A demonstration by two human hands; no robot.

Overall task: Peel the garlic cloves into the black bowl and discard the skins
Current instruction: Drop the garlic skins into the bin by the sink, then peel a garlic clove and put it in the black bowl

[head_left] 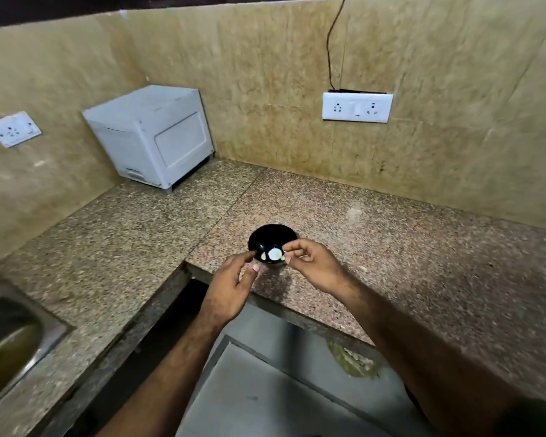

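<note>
I find both hands raised over the black bowl (272, 239), which stands on the granite surface (391, 247) near its front edge. My right hand (316, 266) pinches a small pale garlic piece (287, 258) between curled fingertips. My left hand (230, 288) has loosely extended fingers; whether it holds anything I cannot tell.

A home kitchen is showing here. A speckled granite counter (375, 234) is running along two tiled walls (265, 89) and meeting them in a corner, where a white countertop appliance (152, 134) is sitting. A steel sink (10, 339) is lying sunk into the counter's left edge. White switch-and-socket plates (357, 107) are sitting on the walls above the counter.
</note>
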